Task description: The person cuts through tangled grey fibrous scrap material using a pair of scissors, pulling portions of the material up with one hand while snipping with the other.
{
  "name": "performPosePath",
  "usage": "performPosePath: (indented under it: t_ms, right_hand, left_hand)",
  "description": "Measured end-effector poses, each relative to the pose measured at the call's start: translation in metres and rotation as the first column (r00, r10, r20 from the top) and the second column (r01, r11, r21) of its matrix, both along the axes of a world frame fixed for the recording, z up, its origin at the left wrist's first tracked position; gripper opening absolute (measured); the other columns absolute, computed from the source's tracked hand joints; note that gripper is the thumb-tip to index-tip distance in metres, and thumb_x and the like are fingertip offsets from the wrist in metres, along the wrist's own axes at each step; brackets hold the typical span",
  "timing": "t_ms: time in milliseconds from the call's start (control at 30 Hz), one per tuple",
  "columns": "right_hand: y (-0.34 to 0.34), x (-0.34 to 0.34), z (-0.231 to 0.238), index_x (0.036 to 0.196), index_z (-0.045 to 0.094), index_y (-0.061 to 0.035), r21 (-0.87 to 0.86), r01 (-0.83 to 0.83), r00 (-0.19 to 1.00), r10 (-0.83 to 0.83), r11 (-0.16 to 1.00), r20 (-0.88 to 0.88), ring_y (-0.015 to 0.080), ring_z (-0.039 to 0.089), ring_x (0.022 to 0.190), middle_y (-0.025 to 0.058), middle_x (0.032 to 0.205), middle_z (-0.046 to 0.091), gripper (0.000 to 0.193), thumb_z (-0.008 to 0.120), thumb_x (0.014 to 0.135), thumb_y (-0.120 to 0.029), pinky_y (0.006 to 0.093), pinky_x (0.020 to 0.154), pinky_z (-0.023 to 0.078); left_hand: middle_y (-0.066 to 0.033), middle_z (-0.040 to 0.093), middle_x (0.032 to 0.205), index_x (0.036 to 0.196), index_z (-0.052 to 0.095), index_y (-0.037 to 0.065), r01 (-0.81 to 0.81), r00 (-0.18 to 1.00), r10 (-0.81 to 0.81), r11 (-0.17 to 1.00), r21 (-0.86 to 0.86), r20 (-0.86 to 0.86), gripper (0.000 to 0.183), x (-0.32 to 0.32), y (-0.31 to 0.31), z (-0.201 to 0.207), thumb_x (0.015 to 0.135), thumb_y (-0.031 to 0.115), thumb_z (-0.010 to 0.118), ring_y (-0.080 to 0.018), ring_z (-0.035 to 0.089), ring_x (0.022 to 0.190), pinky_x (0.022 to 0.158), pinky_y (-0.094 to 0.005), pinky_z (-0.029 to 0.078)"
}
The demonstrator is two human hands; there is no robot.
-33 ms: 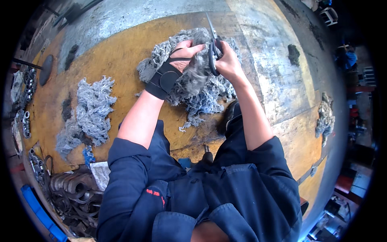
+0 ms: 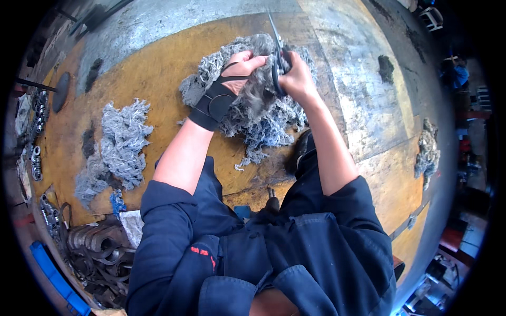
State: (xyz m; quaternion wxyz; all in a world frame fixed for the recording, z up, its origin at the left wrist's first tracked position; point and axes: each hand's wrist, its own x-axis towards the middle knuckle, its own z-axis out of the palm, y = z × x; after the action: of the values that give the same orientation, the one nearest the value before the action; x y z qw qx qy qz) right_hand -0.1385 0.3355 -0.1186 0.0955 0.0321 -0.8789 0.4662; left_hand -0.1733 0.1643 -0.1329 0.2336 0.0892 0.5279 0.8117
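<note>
My left hand (image 2: 243,68), in a black wrist brace (image 2: 215,102), is closed on a grey clump of tangled yarn waste (image 2: 259,87). Part of that clump hangs below the hand and is smeared by motion. In my right hand (image 2: 298,79) are black-handled scissors (image 2: 277,63), their blades pointing away from me, just right of the clump. Whether the blades are apart I cannot tell. Under both hands a larger heap of grey and bluish yarn waste (image 2: 263,129) spreads over the worn yellow-brown surface (image 2: 174,58).
To the left lies another pile of grey yarn waste (image 2: 125,139); a smaller tuft (image 2: 427,150) is at the far right. Metal rings and parts (image 2: 100,245) crowd the lower left beside a blue bar (image 2: 58,279). A dark shoe (image 2: 299,150) is near the heap.
The hanging part of the clump has shifted slightly, and the scissors and my right hand have moved a little away from me. My left hand stays almost in place.
</note>
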Motion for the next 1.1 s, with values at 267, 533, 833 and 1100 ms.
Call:
performPosePath:
  t_ms: [267, 533, 833, 1100]
  right_hand:
    - [0.052, -0.023, 0.006, 0.088, 0.060, 0.0043, -0.724, 0.299, 0.935, -0.040, 0.621, 0.352, 0.0141, 0.056, 0.056, 0.0093, 0.072, 0.060, 0.022, 0.070, 0.076, -0.011, 0.0268, 0.048, 0.042]
    - [0.052, -0.009, 0.007, 0.105, 0.057, 0.0006, -0.949, 0.254, 0.956, 0.097, 0.186, 0.275, 0.0198, 0.063, 0.082, 0.0106, 0.093, 0.064, 0.037, 0.066, 0.082, -0.026, 0.0327, 0.071, 0.052]
    - [0.097, -0.024, 0.009, 0.078, 0.059, 0.0027, -0.727, 0.443, 0.893, -0.326, 0.524, 0.310, 0.0123, 0.050, 0.056, 0.0045, 0.067, 0.056, 0.020, 0.067, 0.077, -0.016, 0.0292, 0.050, 0.039]
    - [0.104, -0.025, 0.004, 0.077, 0.064, 0.0072, -0.593, 0.605, 0.795, -0.374, 0.531, 0.477, 0.0179, 0.055, 0.066, 0.0098, 0.071, 0.061, 0.031, 0.077, 0.070, -0.020, 0.0345, 0.061, 0.043]
  left_hand:
    - [-0.0121, 0.056, 0.119, 0.128, 0.050, 0.006, -0.100, 0.984, -0.060, 0.589, -0.802, -0.167, 0.074, -0.017, -0.030, -0.066, 0.065, 0.031, 0.080, -0.0228, 0.055, 0.105, 0.091, -0.0378, 0.045]
    - [-0.0210, 0.033, 0.139, 0.135, 0.033, 0.000, -0.511, 0.786, -0.176, 0.352, -0.784, -0.592, 0.107, 0.042, 0.048, -0.117, 0.051, 0.040, 0.086, -0.0342, 0.031, 0.130, 0.106, -0.0440, 0.031]
    - [-0.0026, 0.065, 0.089, 0.096, 0.063, -0.001, -0.224, 0.945, 0.105, 0.899, -0.375, -0.311, 0.033, 0.006, -0.028, -0.078, 0.064, 0.003, 0.060, -0.0135, 0.059, 0.077, 0.073, -0.0260, 0.047]
    - [-0.0057, 0.062, 0.075, 0.074, 0.060, 0.003, -0.526, 0.849, 0.402, 0.702, -0.480, -0.343, 0.010, -0.048, -0.103, 0.033, 0.066, 0.007, 0.063, -0.0181, 0.056, 0.069, 0.068, -0.0313, 0.044]
